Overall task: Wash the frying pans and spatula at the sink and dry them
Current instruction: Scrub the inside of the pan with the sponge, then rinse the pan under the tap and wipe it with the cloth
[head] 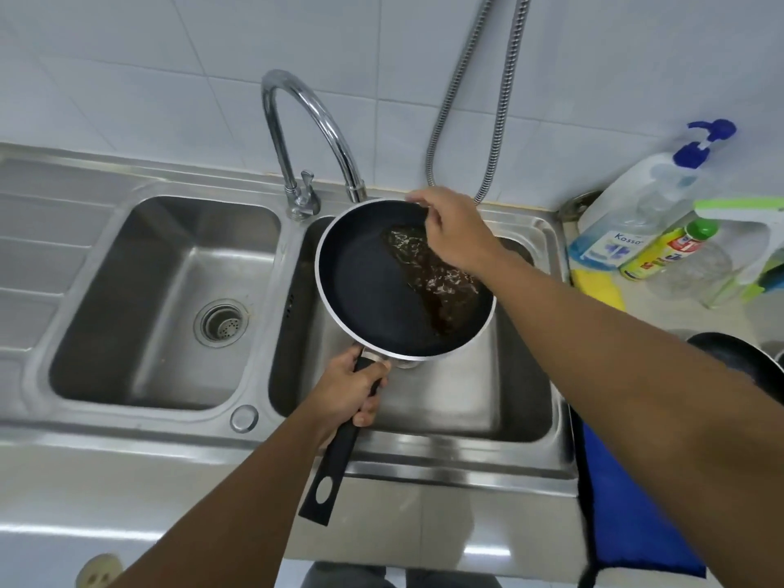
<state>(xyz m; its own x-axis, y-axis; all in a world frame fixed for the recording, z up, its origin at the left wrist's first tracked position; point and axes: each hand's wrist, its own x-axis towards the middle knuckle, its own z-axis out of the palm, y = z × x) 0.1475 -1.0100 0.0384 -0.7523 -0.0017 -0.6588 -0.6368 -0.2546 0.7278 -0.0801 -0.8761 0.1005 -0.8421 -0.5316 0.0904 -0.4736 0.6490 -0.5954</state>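
Here the left hand is clenched around the black handle of a pan, arm reaching in from the near side. The right hand stretches over the pan and pinches its far rim. The pan hangs above the right basin of the sink, under the tap, with brown liquid pooled toward its right side.
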